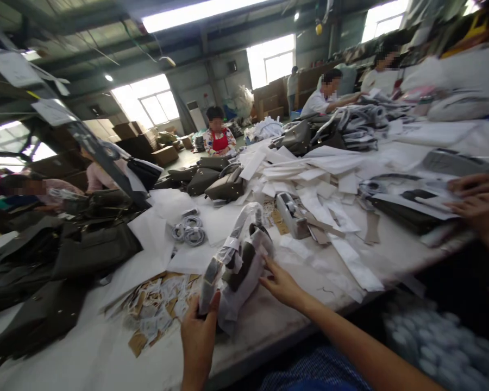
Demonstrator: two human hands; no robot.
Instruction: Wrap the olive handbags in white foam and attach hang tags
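A dark olive handbag [243,266], partly covered in white tissue paper, stands on the table in front of me. Its arched handle [240,220] is wrapped in clear film and white paper. My left hand [199,336] is closed on the near left end of this bag, with the thumb on top. On the other side, my right hand [285,285] touches the paper with its fingertips, fingers stretched and apart. A tape dispenser [291,214] sits just behind the bag. Coiled grey straps [191,231] rest at the back left of it.
Tags and small cards [161,307] are heaped at the left. Dark bags [93,250] pile up further left, beside a slanted metal post [106,163]. White paper sheets [321,163] cover the back. At right, a co-worker's hands [481,203] touch another bag [407,214].
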